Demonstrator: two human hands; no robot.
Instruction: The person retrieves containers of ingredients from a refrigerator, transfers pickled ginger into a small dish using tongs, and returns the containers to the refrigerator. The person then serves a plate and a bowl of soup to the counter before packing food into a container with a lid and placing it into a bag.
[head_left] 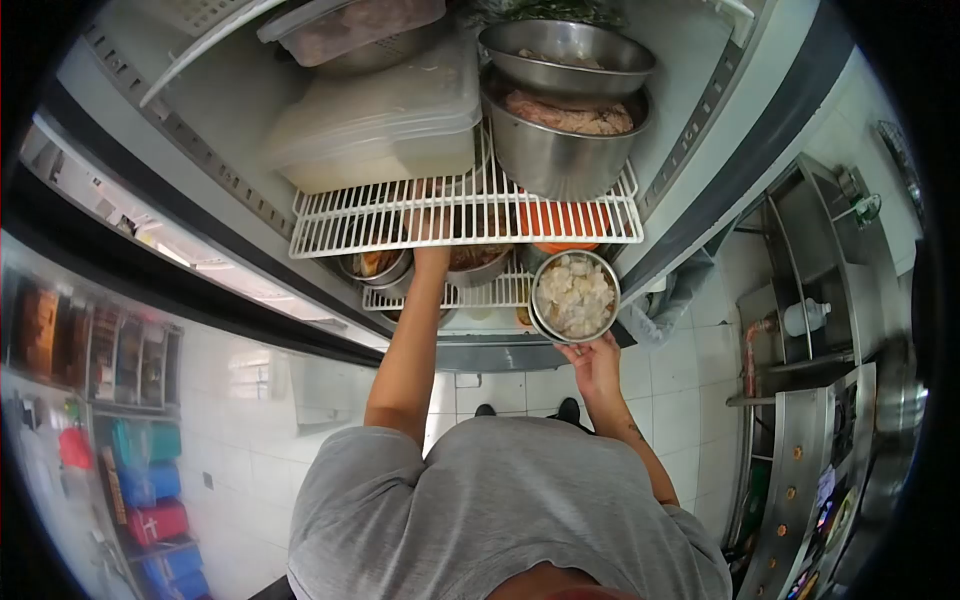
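My right hand [594, 362] is closed on the rim and underside of a round metal bowl [538, 318], holding it just in front of the fridge shelves. Pale, whitish chunks of food [577, 295] fill the bowl; I cannot make out their kind. My left hand [431, 240] reaches into the fridge under the upper white wire shelf [365, 238]. The shelf's bars cover its fingers. Close by on the lower level are a metal bowl with dark food [477, 262] and another metal container with orange-brown pieces [376, 264].
On the upper shelf stand a large lidded plastic tub [375, 130] and a deep metal pot [555, 160] of pinkish meat, topped by a metal bowl [566, 75]. The fridge's door edge [270, 335] runs along the left. Steel kitchen units [810, 430] stand at right.
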